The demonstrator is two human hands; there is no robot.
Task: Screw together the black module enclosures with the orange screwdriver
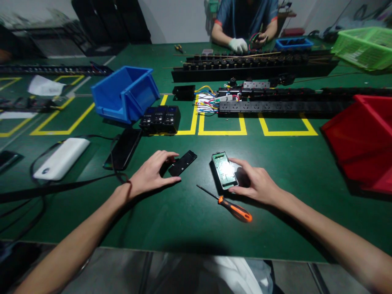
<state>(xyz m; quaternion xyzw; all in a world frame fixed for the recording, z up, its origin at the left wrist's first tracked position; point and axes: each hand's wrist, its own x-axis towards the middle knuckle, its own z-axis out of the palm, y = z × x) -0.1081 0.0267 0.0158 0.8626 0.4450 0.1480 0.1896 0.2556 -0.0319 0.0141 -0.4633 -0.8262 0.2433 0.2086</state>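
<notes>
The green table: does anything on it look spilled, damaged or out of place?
Nothing looks spilled or damaged. Two things look untidy: coloured wires splay from the end of a black strip; the small device by the right hand is open, its green board exposed, a flat black piece apart near the left hand.

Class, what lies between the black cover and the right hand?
In the head view, an open case holding a green circuit board lies between them.
</notes>
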